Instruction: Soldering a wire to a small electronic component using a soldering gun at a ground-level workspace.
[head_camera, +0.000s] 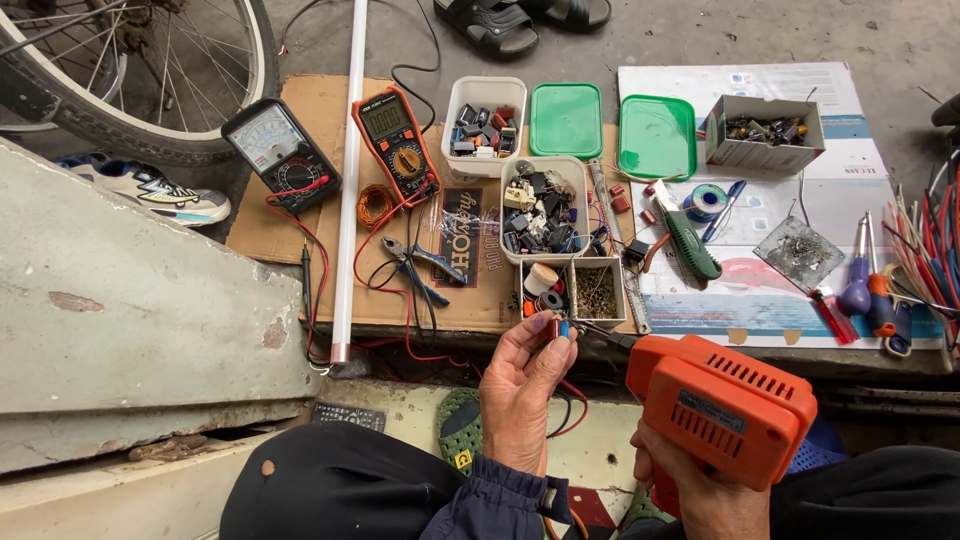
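Two hands engaged: your left hand (522, 385) pinches a small capacitor (560, 327) at fingertip height just below the parts trays (545, 212), leads exposed, while your right hand (700, 490) clenches the orange soldering gun (722, 405), tip toward it.

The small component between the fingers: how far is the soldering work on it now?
Set out already: both meters with leads, open parts boxes, solder spool. In hand: the left hand pinches the small red and blue component, and the right hand holds the orange soldering gun, its tip close to the part. Whether a joint is made is too small to tell. The pliers lie unused on the cardboard.
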